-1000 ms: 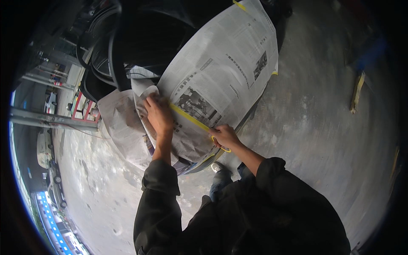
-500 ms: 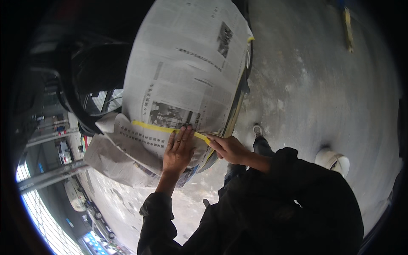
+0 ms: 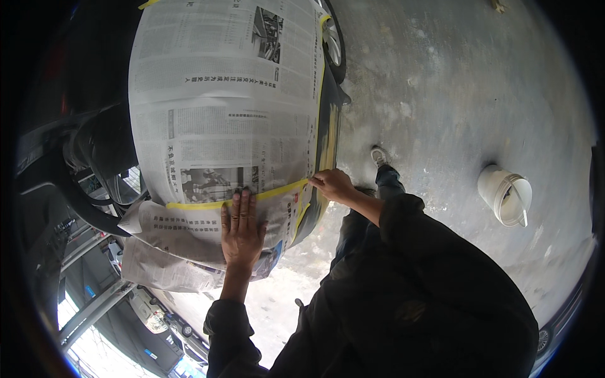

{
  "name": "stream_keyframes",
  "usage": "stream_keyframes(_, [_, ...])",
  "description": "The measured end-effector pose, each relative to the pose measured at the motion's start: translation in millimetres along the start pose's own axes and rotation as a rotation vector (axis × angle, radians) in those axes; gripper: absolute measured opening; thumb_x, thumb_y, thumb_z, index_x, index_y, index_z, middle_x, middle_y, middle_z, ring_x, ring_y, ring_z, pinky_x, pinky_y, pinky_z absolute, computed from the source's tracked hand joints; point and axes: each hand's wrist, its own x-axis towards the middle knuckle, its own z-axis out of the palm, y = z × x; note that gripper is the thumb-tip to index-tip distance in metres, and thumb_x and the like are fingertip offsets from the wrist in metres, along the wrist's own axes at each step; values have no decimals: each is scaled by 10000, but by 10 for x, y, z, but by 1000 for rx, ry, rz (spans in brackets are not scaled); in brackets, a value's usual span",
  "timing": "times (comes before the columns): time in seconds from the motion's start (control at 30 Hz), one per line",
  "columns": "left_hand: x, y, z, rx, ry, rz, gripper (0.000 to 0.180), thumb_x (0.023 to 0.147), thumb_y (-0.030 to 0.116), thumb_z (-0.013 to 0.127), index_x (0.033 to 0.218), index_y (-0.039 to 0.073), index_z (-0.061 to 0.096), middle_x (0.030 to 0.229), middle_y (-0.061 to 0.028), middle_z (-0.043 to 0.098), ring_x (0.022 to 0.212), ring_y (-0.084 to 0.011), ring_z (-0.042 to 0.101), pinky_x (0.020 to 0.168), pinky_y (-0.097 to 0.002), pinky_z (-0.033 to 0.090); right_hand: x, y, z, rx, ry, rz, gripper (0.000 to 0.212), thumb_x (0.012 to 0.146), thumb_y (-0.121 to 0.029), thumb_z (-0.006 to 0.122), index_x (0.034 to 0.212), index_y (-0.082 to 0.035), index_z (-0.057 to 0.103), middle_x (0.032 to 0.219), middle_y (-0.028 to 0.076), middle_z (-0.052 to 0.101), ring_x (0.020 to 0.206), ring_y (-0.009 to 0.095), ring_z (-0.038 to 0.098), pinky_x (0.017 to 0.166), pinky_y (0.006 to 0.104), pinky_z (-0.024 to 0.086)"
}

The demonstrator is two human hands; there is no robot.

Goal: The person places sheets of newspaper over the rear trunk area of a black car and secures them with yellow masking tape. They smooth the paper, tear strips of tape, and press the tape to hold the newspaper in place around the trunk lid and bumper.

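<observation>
Beyond the edge of the newspaper (image 3: 217, 120), concrete floor (image 3: 435, 120) spreads wide.

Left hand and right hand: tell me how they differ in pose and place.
The left hand lies flat on the newspaper, fingers straight; the right hand has curled fingers.

The left hand's fingertips reach the middle stretch of the yellow tape; the right hand pinches its right end.

Both are bare.

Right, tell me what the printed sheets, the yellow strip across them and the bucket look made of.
Printed sheets: matte newsprint, by the text columns and creases. Yellow strip: probably paper masking tape, thin, dull and even in width. Bucket: likely smooth white plastic, from its pale, even wall.
</observation>
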Motion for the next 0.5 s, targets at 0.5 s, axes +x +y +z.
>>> stream_keyframes(0.5, [543,573,694,-97,-301,331,934,783,472,795,1480,-47,450,1610,-175,372,1512,-298,314,1284,-379,206,272,125,275,-159,-128,-49,145,885,-176,654,927,-70,744,815,156,734,817,385,721,778,481,590])
